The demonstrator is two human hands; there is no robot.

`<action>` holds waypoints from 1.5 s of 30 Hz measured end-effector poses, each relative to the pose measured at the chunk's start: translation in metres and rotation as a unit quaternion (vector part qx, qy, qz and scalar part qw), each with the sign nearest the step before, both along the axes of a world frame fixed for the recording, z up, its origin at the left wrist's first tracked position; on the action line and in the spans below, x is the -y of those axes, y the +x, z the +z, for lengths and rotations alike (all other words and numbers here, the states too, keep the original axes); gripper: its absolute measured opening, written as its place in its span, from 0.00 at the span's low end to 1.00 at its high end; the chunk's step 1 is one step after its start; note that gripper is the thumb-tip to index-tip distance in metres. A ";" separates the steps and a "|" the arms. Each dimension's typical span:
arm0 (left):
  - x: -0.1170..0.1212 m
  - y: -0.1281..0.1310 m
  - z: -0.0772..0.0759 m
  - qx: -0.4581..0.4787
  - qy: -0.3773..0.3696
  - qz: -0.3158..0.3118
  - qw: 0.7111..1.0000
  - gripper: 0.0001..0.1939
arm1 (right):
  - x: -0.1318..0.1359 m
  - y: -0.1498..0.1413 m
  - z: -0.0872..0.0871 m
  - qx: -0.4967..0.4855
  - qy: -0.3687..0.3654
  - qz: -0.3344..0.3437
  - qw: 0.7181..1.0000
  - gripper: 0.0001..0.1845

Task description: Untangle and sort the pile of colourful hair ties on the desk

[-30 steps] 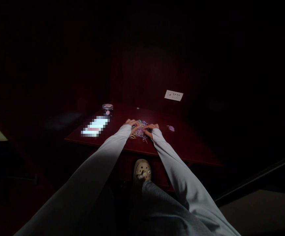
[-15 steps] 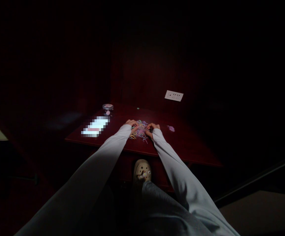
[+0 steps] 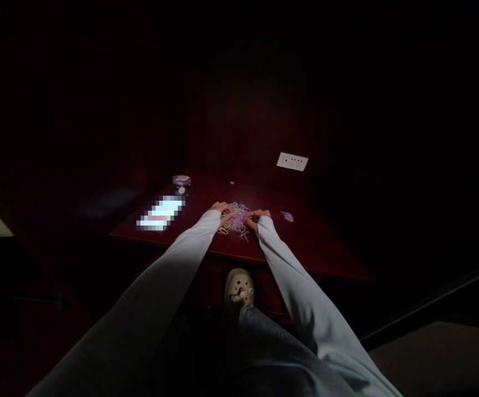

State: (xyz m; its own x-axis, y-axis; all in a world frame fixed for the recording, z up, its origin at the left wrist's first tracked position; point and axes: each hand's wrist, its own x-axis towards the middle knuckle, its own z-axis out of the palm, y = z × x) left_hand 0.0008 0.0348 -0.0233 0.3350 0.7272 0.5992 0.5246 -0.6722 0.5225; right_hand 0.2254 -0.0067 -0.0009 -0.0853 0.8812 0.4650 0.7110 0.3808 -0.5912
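A loose pile of small pastel rubber bands (image 3: 238,221), mostly pink and purple with some yellow and green, lies near the front edge of the dark red tabletop. At the pile's left side, my left hand (image 3: 222,209) has curled fingers with their tips among the bands. Facing it from the right, my right hand (image 3: 257,215) pinches thumb and fingertips together at the pile's edge. Whatever is between the fingers of either hand is too small and dim to make out. Apart from the pile, a small heap of purple bands (image 3: 288,216) lies right of my right hand.
A lit phone (image 3: 161,212), its screen pixelated, lies on the tabletop (image 3: 305,245) at left. Behind it stands a clear lidded jar (image 3: 181,184). One green band (image 3: 232,182) lies near the back wall, which has a white socket plate (image 3: 292,161). Below shows a beige clog (image 3: 238,286).
My right hand has shifted slightly, its fingers now straighter and pointing left into the pile's edge. My left hand stays almost where it was.
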 end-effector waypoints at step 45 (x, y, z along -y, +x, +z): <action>0.006 0.003 0.006 -0.043 -0.002 0.015 0.999 0.04 | 0.008 -0.008 0.007 0.024 0.022 0.053 0.998 0.09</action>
